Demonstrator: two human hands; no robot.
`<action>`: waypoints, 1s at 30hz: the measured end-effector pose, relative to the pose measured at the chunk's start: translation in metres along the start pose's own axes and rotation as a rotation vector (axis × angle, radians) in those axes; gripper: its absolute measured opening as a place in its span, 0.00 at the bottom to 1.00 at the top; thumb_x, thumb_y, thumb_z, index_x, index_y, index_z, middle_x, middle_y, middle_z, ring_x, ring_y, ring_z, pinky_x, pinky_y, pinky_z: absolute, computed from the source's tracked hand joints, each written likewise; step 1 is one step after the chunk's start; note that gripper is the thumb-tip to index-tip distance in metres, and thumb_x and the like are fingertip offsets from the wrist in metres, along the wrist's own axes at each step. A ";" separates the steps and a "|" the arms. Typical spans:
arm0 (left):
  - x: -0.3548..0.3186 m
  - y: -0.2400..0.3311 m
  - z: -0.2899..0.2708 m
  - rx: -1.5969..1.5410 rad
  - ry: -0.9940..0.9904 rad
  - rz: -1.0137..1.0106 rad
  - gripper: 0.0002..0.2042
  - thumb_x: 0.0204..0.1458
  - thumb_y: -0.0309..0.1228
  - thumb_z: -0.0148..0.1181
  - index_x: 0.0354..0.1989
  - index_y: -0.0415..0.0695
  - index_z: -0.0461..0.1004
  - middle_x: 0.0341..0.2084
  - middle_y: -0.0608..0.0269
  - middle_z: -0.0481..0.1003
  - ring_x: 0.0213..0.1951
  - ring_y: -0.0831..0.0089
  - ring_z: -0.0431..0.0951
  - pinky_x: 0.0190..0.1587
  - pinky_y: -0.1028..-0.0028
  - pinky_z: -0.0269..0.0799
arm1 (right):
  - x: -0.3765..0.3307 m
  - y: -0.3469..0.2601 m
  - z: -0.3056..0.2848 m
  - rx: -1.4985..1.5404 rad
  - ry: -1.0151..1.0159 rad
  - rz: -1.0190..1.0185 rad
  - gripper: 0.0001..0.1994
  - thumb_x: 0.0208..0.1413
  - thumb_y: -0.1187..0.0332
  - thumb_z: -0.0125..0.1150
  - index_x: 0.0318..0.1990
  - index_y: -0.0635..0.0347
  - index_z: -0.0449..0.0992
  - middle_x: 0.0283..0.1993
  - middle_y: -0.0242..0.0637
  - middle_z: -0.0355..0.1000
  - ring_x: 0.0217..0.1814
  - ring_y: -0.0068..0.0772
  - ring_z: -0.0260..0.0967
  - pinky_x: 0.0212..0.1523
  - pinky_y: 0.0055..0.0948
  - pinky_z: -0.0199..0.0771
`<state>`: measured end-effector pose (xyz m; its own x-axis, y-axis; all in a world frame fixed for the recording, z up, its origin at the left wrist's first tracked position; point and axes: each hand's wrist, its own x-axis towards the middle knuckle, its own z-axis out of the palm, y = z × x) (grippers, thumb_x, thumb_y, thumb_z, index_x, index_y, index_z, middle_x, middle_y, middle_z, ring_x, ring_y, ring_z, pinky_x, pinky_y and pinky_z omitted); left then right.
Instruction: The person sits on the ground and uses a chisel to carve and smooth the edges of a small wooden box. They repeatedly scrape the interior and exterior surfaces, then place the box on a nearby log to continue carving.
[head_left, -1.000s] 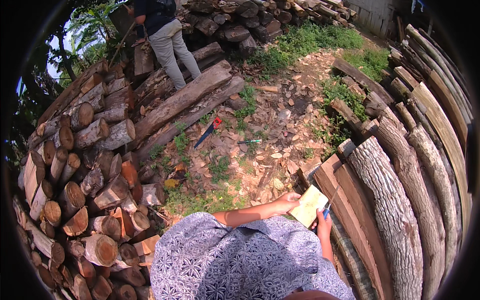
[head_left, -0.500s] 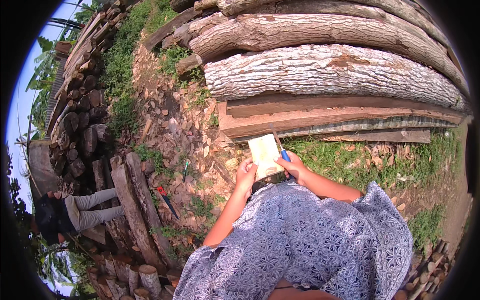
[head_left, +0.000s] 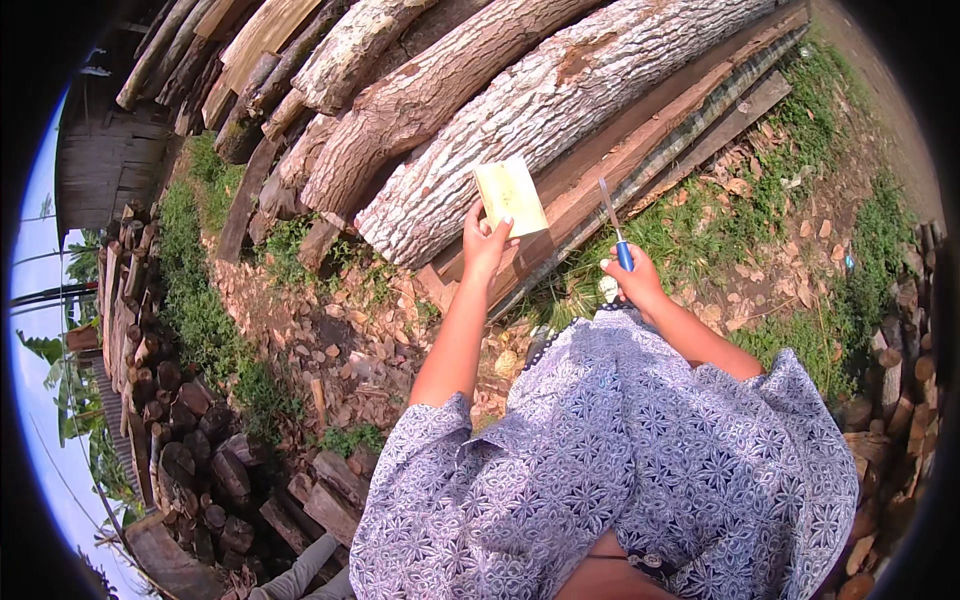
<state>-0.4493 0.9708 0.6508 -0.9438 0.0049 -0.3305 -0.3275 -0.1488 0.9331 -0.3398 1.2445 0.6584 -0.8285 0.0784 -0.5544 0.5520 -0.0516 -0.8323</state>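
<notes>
My left hand (head_left: 487,243) grips a flat, pale yellow rectangular piece (head_left: 510,200) by its lower left corner, thumb on top. Faint marks show on its face; whether it is wood or thick paper I cannot tell. Closed around the blue handle of a slim tool (head_left: 624,252) is my right hand (head_left: 637,277). The tool's long, thin metal shaft points up and away from me; its tip is too small to tell a screwdriver from a chisel. The two hands are apart, and the tool does not touch the yellow piece.
Large bark-covered logs (head_left: 560,95) lie ahead, with sawn timber (head_left: 690,110) along their near side. Stacked logs (head_left: 185,440) stand at the left, and more (head_left: 900,400) at the right. Another person's trouser leg (head_left: 305,570) shows at the lower left. Leaves and grass cover the ground.
My view has turned left. My left hand has lifted the yellow piece forward, and my right hand has drawn away from it to the right with the blue-handled tool.
</notes>
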 end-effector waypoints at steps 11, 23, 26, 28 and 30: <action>0.195 0.062 0.020 -0.013 0.055 0.376 0.36 0.55 0.25 0.66 0.70 0.45 0.51 0.52 0.48 0.74 0.47 0.60 0.80 0.39 0.64 0.82 | -0.110 0.068 -0.071 0.218 0.494 0.162 0.17 0.60 0.63 0.68 0.51 0.55 0.70 0.31 0.27 0.71 0.16 0.15 0.61 0.14 0.18 0.62; 0.185 0.096 0.028 1.487 0.378 0.766 0.46 0.45 0.53 0.71 0.70 0.51 0.55 0.65 0.48 0.54 0.66 0.45 0.54 0.68 0.41 0.50 | -0.010 0.015 -0.088 0.035 0.053 0.159 0.22 0.69 0.61 0.54 0.68 0.50 0.64 0.31 0.29 0.71 0.17 0.16 0.59 0.17 0.20 0.63; 0.192 0.125 0.031 1.721 0.244 0.822 0.52 0.44 0.64 0.67 0.74 0.51 0.50 0.70 0.46 0.49 0.70 0.41 0.49 0.70 0.39 0.44 | 0.038 -0.019 -0.072 -0.052 -0.178 0.018 0.29 0.68 0.65 0.52 0.76 0.42 0.56 0.32 0.29 0.71 0.20 0.18 0.63 0.23 0.21 0.67; 0.206 0.134 0.011 1.843 0.111 0.794 0.60 0.38 0.73 0.63 0.76 0.53 0.47 0.75 0.51 0.45 0.74 0.40 0.44 0.71 0.36 0.38 | 0.076 -0.043 -0.046 -0.196 -0.250 -0.245 0.27 0.67 0.67 0.53 0.74 0.43 0.61 0.37 0.31 0.73 0.27 0.21 0.68 0.32 0.23 0.70; 0.210 0.142 0.001 2.005 -0.053 0.774 0.62 0.35 0.75 0.63 0.77 0.55 0.47 0.76 0.54 0.44 0.74 0.40 0.44 0.71 0.35 0.37 | 0.098 -0.079 -0.011 -0.227 -0.241 -0.311 0.26 0.66 0.68 0.54 0.72 0.46 0.64 0.42 0.35 0.76 0.34 0.25 0.71 0.38 0.26 0.71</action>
<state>-0.6945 0.9521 0.7143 -0.8648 0.4983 0.0610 0.4626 0.8381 -0.2891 -0.4640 1.2668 0.6701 -0.9415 -0.1802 -0.2848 0.2576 0.1598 -0.9529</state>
